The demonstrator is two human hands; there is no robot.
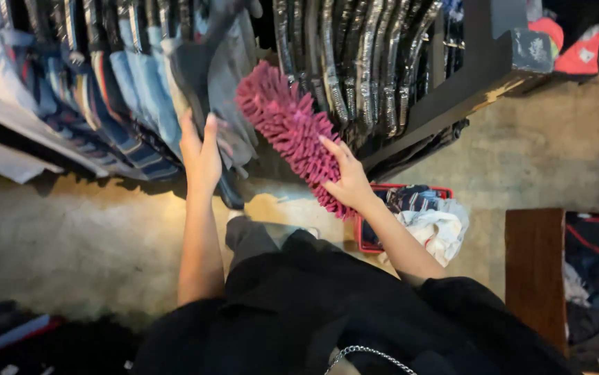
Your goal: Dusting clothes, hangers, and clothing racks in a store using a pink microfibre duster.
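The right hand has its grip closed around the near end of a magenta chenille duster with fluffy noodle-like strands, fingers wrapped over its top; the duster slants up and away from the grip toward the hanging clothes. The left hand has its grip pinched shut on the edge of a grey hanging garment, pulling it slightly aside from the row.

Judging by this, the step in hand is dusting along the rack while parting the clothes. A further stroke would call for keeping the garment held back so the strands reach between the hangers.

Left of the left grip hang blue denim and striped shirts, tightly packed. Beyond the duster's tip hang dark garments in shiny plastic covers, bounded by a dark wooden shelf edge. Below the right forearm a red plastic basket of folded clothes sits on the concrete floor, close to the person's legs, and could hinder a step sideways.
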